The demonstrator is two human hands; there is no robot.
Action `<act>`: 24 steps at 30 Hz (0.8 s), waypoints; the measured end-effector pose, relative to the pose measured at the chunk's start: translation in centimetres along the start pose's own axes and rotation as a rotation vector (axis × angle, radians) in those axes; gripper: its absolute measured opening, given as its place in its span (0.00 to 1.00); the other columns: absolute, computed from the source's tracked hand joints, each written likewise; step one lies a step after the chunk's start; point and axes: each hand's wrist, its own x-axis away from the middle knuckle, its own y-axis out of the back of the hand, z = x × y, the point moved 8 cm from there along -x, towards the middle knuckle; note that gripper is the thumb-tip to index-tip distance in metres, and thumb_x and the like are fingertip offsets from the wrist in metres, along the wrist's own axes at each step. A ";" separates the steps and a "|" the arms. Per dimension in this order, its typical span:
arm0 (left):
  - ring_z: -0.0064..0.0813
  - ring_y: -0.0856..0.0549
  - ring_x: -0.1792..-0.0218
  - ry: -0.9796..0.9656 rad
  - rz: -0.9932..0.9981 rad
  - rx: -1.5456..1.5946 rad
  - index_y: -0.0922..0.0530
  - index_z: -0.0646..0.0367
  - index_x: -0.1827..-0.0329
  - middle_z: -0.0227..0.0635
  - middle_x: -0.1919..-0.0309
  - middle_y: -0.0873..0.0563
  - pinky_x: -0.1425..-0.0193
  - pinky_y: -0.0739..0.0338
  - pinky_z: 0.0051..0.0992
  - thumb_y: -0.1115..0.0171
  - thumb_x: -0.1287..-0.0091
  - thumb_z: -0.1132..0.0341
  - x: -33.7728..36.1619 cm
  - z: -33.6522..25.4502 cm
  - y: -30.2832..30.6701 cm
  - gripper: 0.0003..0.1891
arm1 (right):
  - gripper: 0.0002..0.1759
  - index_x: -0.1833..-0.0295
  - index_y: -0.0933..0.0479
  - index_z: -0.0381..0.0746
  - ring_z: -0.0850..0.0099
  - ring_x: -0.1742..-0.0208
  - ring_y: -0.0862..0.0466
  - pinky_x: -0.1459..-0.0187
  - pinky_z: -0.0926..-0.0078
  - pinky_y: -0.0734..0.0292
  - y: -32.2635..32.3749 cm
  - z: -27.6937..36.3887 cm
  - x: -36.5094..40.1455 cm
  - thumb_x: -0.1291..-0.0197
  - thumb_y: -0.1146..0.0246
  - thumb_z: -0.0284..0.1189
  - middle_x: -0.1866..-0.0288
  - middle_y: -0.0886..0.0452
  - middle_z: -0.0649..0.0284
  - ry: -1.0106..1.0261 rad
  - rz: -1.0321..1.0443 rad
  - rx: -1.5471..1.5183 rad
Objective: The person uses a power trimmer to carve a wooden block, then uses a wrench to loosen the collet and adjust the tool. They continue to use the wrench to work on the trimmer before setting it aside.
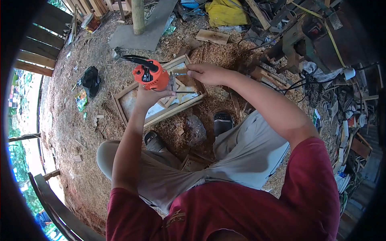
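An orange handheld router (152, 76) with a black cable lies tilted above a shallow wooden frame (173, 114). My left hand (150, 96) is closed around the router's lower side. My right hand (207, 74) is at the router's right, over the frame's far corner. Its thumb and fingers are pinched on a slim metal tool (180, 74) that points at the router's metal end; its exact kind is too small to tell. Just below it, a thin dark rod (186, 92) sticks out beside the router. Pale sheet and wooden pieces show inside the frame.
Sawdust and shavings cover the ground. A wooden post (138, 18) stands on a grey board beyond the frame. Machinery (321, 36) and cables (295, 83) crowd the right side. A black plastic bag (91, 81) lies at left, and a wood block (212, 37) lies ahead.
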 end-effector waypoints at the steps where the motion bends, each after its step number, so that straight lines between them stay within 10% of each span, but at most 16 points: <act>1: 0.24 0.13 0.48 0.002 0.006 0.003 0.21 0.60 0.42 0.30 0.50 0.11 0.41 0.17 0.30 0.08 0.59 0.71 -0.1 0.4 0.0 0.38 | 0.21 0.36 0.25 0.42 0.46 0.41 0.16 0.42 0.51 0.23 -0.2 0.0 0.0 0.19 0.49 0.44 0.46 0.15 0.46 -0.013 0.026 0.005; 10: 0.23 0.13 0.48 0.001 -0.029 0.018 0.21 0.59 0.42 0.29 0.50 0.11 0.41 0.16 0.30 0.08 0.59 0.72 0.0 0.4 0.1 0.38 | 0.25 0.36 0.22 0.41 0.52 0.45 0.14 0.42 0.57 0.22 -1.6 -1.0 -0.2 0.21 0.47 0.49 0.46 0.14 0.48 0.013 -0.080 -0.206; 16: 0.21 0.12 0.54 -0.006 -0.005 0.028 0.20 0.59 0.46 0.27 0.57 0.10 0.46 0.15 0.28 0.09 0.58 0.74 0.1 -0.2 0.0 0.35 | 0.23 0.47 0.17 0.36 0.81 0.57 0.19 0.55 0.77 0.25 -3.2 -1.2 0.3 0.30 0.30 0.47 0.59 0.14 0.68 -0.049 0.214 -0.283; 24: 0.23 0.12 0.48 -0.036 -0.034 -0.023 0.21 0.60 0.40 0.32 0.50 0.10 0.41 0.15 0.30 0.08 0.59 0.72 0.1 -0.4 0.2 0.39 | 0.21 0.50 0.15 0.39 0.84 0.63 0.22 0.62 0.79 0.29 -3.5 -0.5 0.5 0.36 0.24 0.45 0.65 0.16 0.73 -0.021 0.257 -0.349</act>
